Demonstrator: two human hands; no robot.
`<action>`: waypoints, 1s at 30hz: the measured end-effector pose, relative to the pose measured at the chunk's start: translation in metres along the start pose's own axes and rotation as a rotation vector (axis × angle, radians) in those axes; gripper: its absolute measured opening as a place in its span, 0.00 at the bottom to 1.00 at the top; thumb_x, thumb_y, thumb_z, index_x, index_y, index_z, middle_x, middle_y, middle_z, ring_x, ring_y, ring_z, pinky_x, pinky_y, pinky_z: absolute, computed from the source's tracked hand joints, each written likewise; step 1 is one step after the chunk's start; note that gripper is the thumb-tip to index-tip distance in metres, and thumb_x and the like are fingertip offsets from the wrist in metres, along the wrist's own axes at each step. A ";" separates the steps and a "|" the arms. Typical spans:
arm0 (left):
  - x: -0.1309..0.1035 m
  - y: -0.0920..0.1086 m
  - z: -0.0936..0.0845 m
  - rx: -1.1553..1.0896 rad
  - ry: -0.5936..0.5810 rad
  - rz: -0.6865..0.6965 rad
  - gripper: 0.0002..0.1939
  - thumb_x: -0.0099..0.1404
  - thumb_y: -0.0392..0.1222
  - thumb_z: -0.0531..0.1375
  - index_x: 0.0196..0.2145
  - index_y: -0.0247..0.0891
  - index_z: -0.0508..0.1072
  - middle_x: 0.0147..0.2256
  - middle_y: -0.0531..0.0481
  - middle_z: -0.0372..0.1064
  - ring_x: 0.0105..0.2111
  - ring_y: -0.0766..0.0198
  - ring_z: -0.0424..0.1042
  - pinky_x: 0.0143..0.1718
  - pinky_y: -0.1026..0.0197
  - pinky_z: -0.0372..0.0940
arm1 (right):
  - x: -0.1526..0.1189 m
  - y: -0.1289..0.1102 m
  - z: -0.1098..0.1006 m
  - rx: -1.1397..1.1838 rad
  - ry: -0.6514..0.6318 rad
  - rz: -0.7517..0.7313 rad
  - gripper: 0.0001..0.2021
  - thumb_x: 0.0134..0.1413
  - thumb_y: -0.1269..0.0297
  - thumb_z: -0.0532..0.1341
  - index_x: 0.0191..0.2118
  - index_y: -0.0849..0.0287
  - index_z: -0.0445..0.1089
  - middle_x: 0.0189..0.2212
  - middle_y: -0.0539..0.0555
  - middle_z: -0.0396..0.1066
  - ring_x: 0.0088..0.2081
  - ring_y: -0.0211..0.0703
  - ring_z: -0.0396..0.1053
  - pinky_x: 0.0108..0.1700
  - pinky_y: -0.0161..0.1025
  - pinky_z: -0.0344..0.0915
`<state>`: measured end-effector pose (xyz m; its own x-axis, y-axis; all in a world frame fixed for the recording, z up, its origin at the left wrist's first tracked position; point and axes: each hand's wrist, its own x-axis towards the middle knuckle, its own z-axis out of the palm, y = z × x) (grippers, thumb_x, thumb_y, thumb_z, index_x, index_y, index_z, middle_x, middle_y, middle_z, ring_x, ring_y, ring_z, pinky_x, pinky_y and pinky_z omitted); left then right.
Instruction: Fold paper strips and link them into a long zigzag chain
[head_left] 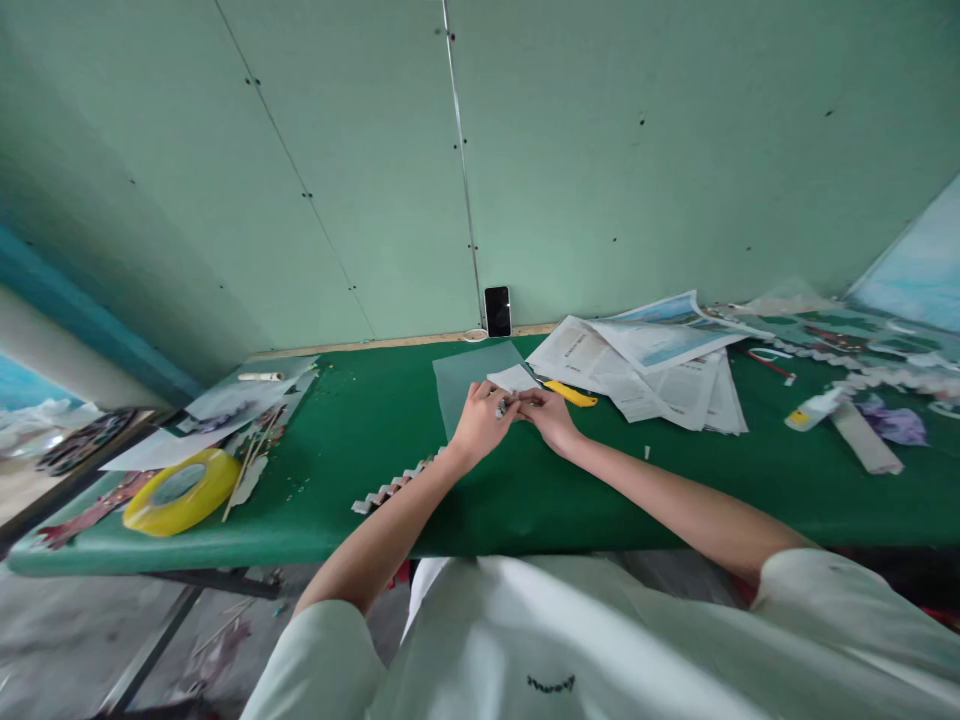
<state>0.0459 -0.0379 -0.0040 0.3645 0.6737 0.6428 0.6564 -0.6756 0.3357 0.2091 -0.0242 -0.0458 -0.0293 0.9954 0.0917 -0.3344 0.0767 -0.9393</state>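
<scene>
My left hand [484, 415] and my right hand [551, 418] meet over the middle of the table, fingertips pinched close together. Between them is a small greyish piece [502, 407], too small to name. Just beyond the fingers lie a translucent sheet [459, 385] and a small white paper [513, 377]. A yellow utility knife [571, 393] rests right beside my right hand. Under my left forearm, a zigzag-edged folded strip [386, 491] lies on the green tabletop, partly hidden by the arm.
Printed sheets [652, 375] are spread at the back right. A phone [497, 311] leans upright on the wall. At left sits a yellow tape roll [217, 485] near thin sticks [251, 462]. On the right are a glue bottle [814, 408] and a purple crumpled piece [892, 420].
</scene>
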 end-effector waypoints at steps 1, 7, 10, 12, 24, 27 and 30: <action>-0.001 0.003 0.001 0.004 -0.007 -0.038 0.06 0.71 0.38 0.64 0.34 0.39 0.74 0.35 0.46 0.75 0.41 0.55 0.74 0.49 0.52 0.68 | -0.001 0.000 0.000 -0.018 0.002 -0.003 0.13 0.40 0.61 0.75 0.33 0.60 0.79 0.28 0.53 0.78 0.33 0.46 0.77 0.44 0.45 0.76; -0.007 0.008 0.007 -0.033 -0.005 -0.218 0.05 0.68 0.36 0.64 0.32 0.40 0.75 0.34 0.48 0.76 0.33 0.61 0.74 0.38 0.60 0.68 | -0.002 0.002 -0.001 -0.166 -0.015 -0.062 0.12 0.44 0.58 0.73 0.33 0.59 0.79 0.30 0.54 0.79 0.34 0.48 0.77 0.41 0.44 0.75; -0.008 0.006 0.011 -0.036 0.025 -0.243 0.05 0.67 0.35 0.64 0.32 0.40 0.75 0.33 0.48 0.76 0.33 0.61 0.75 0.38 0.60 0.67 | -0.001 0.003 -0.002 -0.231 -0.012 -0.100 0.11 0.45 0.58 0.71 0.33 0.59 0.78 0.31 0.55 0.79 0.35 0.50 0.77 0.41 0.44 0.74; -0.008 0.006 0.013 -0.040 0.033 -0.264 0.04 0.66 0.34 0.64 0.32 0.40 0.75 0.33 0.47 0.76 0.33 0.61 0.74 0.38 0.60 0.68 | 0.000 0.004 -0.003 -0.264 -0.016 -0.112 0.11 0.46 0.57 0.70 0.34 0.59 0.78 0.31 0.55 0.80 0.35 0.50 0.77 0.41 0.44 0.74; -0.003 0.010 0.008 -0.119 0.025 -0.347 0.06 0.60 0.32 0.65 0.28 0.38 0.72 0.30 0.50 0.72 0.29 0.65 0.70 0.36 0.62 0.65 | 0.001 0.004 -0.002 -0.384 -0.052 -0.194 0.13 0.51 0.52 0.68 0.33 0.58 0.78 0.32 0.57 0.81 0.37 0.54 0.79 0.39 0.44 0.75; -0.003 0.010 0.007 -0.118 0.035 -0.376 0.06 0.60 0.33 0.65 0.27 0.38 0.73 0.30 0.50 0.72 0.29 0.65 0.70 0.36 0.62 0.65 | 0.001 0.004 -0.003 -0.354 -0.059 -0.187 0.14 0.50 0.52 0.69 0.34 0.58 0.78 0.32 0.57 0.81 0.37 0.54 0.80 0.39 0.45 0.76; -0.003 0.009 0.008 -0.126 0.033 -0.386 0.05 0.60 0.33 0.65 0.28 0.38 0.75 0.31 0.49 0.74 0.29 0.65 0.71 0.36 0.62 0.66 | 0.003 0.006 -0.004 -0.315 -0.066 -0.164 0.14 0.49 0.52 0.70 0.33 0.58 0.79 0.32 0.57 0.82 0.36 0.55 0.80 0.40 0.47 0.77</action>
<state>0.0556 -0.0441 -0.0083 0.0840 0.8764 0.4741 0.6543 -0.4074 0.6371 0.2109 -0.0202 -0.0525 -0.0635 0.9633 0.2609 -0.0333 0.2592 -0.9653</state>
